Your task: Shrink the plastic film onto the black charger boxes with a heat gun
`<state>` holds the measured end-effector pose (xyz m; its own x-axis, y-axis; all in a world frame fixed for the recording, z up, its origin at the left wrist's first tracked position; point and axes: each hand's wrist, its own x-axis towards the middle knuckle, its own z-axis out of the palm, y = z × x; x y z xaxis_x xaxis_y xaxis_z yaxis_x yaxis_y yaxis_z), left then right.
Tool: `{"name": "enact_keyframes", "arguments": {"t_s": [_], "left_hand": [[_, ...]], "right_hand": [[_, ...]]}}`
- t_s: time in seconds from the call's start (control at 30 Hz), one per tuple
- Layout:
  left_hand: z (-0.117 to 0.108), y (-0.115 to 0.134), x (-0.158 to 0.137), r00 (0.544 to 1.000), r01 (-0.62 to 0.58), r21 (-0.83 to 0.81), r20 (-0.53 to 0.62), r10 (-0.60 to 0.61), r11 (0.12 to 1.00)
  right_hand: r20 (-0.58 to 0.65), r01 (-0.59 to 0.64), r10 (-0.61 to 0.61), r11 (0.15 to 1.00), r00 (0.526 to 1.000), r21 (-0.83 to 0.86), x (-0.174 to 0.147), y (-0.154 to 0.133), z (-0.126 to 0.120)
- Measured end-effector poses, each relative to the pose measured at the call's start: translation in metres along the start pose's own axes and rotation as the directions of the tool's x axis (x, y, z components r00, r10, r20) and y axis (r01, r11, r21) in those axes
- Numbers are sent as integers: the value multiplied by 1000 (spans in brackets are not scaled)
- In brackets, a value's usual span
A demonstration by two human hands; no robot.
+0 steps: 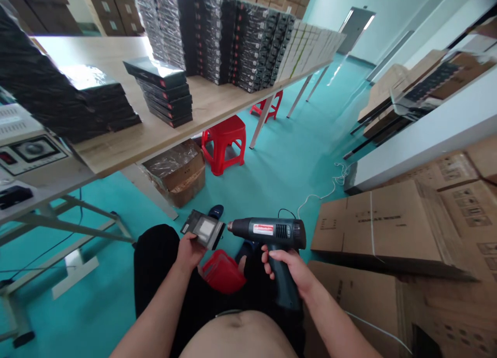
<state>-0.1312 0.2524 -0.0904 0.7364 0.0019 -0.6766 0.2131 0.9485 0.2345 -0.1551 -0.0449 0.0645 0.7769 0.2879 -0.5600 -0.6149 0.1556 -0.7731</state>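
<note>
In my right hand [285, 265] is a dark heat gun [267, 229], gripped by its handle, its nozzle pointing left. My left hand [190, 252] holds a flat dark box [204, 228] with a pale label, tilted in front of the nozzle. A small gap separates the nozzle tip from the box's right edge. Both things are above my lap, over the teal floor. A red stool seat [222, 272] shows between my legs.
To the left, a wooden table [217, 114] bears stacks of dark wrapped boxes [163, 91]. A machine with a dial [34, 148] stands nearer. Red stools [227, 143] and an open carton [180, 176] are below. Large cartons [373, 223] and a white cable [316, 196] lie right.
</note>
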Motion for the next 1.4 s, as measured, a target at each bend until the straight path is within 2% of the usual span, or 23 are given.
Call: {"name": "enact_keyframes", "arguments": {"t_s": [0.2,0.37,0.7,0.87,1.0,1.07,1.17,1.3,1.4], "left_hand": [[0,-3,10,993,-81,54,-83,85,995],[3,-1,5,996,-65,53,-60,68,996],[2,-1,2,993,-73,41,-86,76,996],[4,-1,-1,993,-98,25,-58,99,995],[5,-1,-3,993,-101,16,-60,102,995],[5,-1,-3,992,-105,23,-72,106,994],[6,-3,-3,994,-56,67,-88,62,996],[5,-8,-2,992,40,168,-123,-19,985],[4,-14,0,985,96,250,-160,-57,963]], "right_hand": [[6,-19,20,999,1000,-43,-20,1,-12],[55,-68,72,995,996,-66,-29,1,-13],[133,-82,94,992,987,-96,-29,3,-6],[91,-66,76,991,993,-113,-28,4,0],[152,-89,109,987,982,-137,-28,8,0],[107,-56,72,988,992,-147,-28,10,-1],[22,-42,46,988,999,-150,-28,11,-5],[171,-103,122,988,978,-114,-32,11,-6],[139,-64,72,996,988,-60,-28,9,0]]}}
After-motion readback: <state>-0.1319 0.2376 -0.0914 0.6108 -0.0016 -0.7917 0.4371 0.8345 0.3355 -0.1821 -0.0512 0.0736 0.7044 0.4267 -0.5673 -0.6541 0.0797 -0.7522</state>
